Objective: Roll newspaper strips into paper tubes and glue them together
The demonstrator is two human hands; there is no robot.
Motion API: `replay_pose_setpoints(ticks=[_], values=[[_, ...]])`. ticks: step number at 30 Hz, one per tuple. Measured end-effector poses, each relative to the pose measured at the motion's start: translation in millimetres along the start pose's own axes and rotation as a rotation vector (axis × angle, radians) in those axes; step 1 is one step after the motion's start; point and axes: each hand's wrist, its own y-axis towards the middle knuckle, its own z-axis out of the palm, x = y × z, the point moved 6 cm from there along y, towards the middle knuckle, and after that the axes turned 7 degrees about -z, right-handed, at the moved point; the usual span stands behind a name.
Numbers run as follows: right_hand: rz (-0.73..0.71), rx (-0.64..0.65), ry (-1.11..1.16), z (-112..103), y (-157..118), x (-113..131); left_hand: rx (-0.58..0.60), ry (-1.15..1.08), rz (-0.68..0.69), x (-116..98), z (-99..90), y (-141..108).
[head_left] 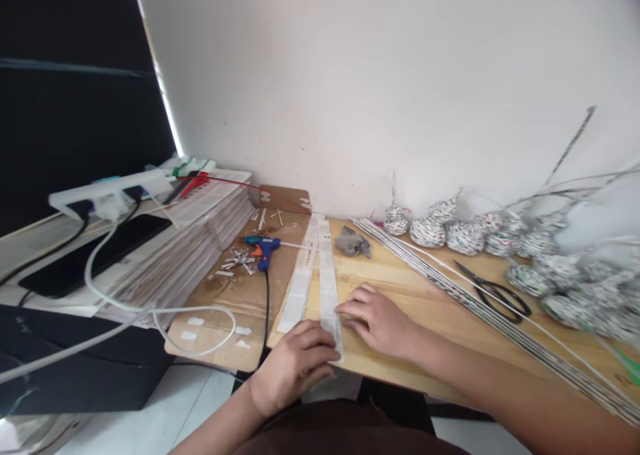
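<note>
A long narrow newspaper strip (pixel 328 268) lies on the wooden table, running from the wall toward me. My left hand (pixel 301 360) is closed at its near end, by the table's front edge, fingers and thumb pinching the corner. From the right side my right hand (pixel 377 320) holds the strip's edge a little farther up, its fingers bent and closed on the paper. Beside it to the left lies another newspaper strip (pixel 299 288). Beyond my right hand sits a crumpled grey cloth (pixel 353 243).
A blue glue gun (pixel 267 251) and paper scraps (pixel 239 261) lie on cardboard (pixel 210 338) at left. Newspaper stacks (pixel 220 221) carry a phone (pixel 100 251) and a power strip (pixel 113 188). Right are paper rods (pixel 450 281), scissors (pixel 500 298) and several woven paper pieces (pixel 465 237).
</note>
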Motion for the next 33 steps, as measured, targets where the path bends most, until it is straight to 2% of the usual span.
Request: replay_pose_setpoints(ticks=[3, 6, 8, 10, 13, 14, 18, 23, 27, 31, 33], values=[[-0.026, -0.011, 0.020, -1, 3, -3, -0.015, -0.056, -0.034, 0, -1.3, 0], [-0.030, -0.070, -0.055, -8, 14, -20, -0.042, -0.151, -0.099, 3, -4.3, 1], [0.000, -0.115, -0.185, -15, 27, -42, -0.073, -0.191, -0.151, 8, -6.3, 2], [0.096, -0.127, -0.280, -18, 41, -74, -0.099, -0.199, -0.190, 13, -7.2, 2], [0.184, -0.084, -0.280, -10, 59, -118, -0.116, -0.171, -0.188, 15, -7.1, 0], [0.217, -0.116, -0.271, -9, 63, -129, -0.115, -0.152, -0.171, 14, -6.9, 0], [0.283, -0.177, -0.261, -5, 75, -149, -0.087, -0.104, -0.113, 13, -5.9, -1], [0.346, -0.246, -0.218, -13, 83, -150, -0.093, -0.206, -0.132, 17, -8.2, 1], [0.359, -0.297, -0.176, -17, 80, -140, -0.185, -0.328, -0.251, 22, -12.7, 1], [0.205, -0.315, -0.098, -13, 65, -101, -0.329, -0.499, -0.418, 27, -19.0, -1], [0.137, -0.306, 0.042, -13, 56, -76, -0.403, -0.589, -0.497, 32, -22.4, 0]])
